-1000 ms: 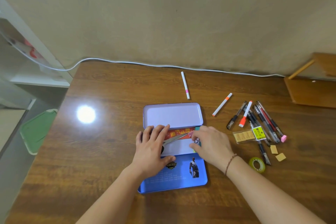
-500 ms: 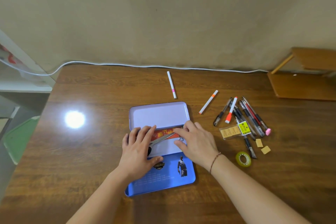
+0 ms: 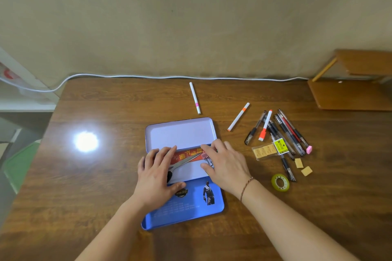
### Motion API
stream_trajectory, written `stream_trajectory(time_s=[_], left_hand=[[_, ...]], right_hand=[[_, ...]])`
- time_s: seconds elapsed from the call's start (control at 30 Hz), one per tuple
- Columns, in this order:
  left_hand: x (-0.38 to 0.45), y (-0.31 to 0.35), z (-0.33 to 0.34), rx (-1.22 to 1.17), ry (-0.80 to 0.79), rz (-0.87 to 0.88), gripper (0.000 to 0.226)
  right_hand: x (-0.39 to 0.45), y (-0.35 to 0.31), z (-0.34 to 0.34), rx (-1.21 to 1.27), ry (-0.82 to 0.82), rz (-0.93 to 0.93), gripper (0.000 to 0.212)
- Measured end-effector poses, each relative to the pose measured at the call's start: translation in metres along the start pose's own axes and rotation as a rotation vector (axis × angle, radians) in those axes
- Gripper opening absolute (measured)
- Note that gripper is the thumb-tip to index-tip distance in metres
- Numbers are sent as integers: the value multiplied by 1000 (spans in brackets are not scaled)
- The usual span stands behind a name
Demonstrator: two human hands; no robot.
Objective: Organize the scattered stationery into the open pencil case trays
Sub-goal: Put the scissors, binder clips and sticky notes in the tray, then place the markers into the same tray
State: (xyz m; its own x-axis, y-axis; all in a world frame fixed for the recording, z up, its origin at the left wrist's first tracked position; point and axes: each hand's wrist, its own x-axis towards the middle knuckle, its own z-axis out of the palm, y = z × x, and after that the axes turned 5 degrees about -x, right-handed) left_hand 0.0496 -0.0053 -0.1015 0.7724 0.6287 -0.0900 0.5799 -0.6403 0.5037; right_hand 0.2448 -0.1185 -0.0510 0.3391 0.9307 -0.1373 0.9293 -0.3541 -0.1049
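Observation:
A blue tin pencil case (image 3: 191,207) lies open at the table's middle, its lavender lid (image 3: 180,131) folded away from me. A pale inner tray (image 3: 191,170) holds scissors (image 3: 184,162), a red printed strip (image 3: 188,152) and a metal clip. My left hand (image 3: 157,176) rests flat on the tray's left part, fingers straight, thumb at its near edge. My right hand (image 3: 224,163) lies on the tray's right end, fingertips at its far edge. Right of the case are a heap of pens (image 3: 284,133), an eraser pack (image 3: 267,151), a tape roll (image 3: 280,182) and two white markers (image 3: 238,116).
A second white marker with a pink band (image 3: 194,97) lies beyond the lid. Small tan eraser pieces (image 3: 306,170) and a pink eraser (image 3: 309,149) sit by the pens. A wooden shelf (image 3: 350,95) stands at the far right, and a white cable (image 3: 169,77) runs along the wall.
My right hand's fingers slid from the tray's right edge onto its far edge. The left hand has stayed in place on the tray. My view has shifted a little.

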Motion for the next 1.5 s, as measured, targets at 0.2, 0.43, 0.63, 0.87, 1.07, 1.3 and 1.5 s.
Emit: stream_trajectory(time_s=[0.2, 0.43, 0.63, 0.87, 1.07, 1.3, 1.5], left_hand=[[0, 2, -2, -23, -9, -21, 98], [-2, 5, -5, -35, -3, -19, 97], [-1, 14, -16, -97, -34, -64, 93], [-3, 24, -37, -375, 377, -62, 26], [-3, 59, -45, -806, 174, -190, 15], [-2, 51, -47, -975, 34, -205, 14], [-6, 36, -41, -852, -76, -131, 23]], right_hand=[[-12, 22, 3, 67, 85, -8, 36], [-40, 113, 5, -151, 20, 470, 65], [-44, 111, 13, -157, 84, 344, 40], [-49, 91, -41, 185, 486, 358, 21], [-41, -4, -48, 1058, 426, 481, 19], [-42, -47, -25, 1439, 128, 544, 18], [-27, -37, -19, 1150, -117, 300, 25]])
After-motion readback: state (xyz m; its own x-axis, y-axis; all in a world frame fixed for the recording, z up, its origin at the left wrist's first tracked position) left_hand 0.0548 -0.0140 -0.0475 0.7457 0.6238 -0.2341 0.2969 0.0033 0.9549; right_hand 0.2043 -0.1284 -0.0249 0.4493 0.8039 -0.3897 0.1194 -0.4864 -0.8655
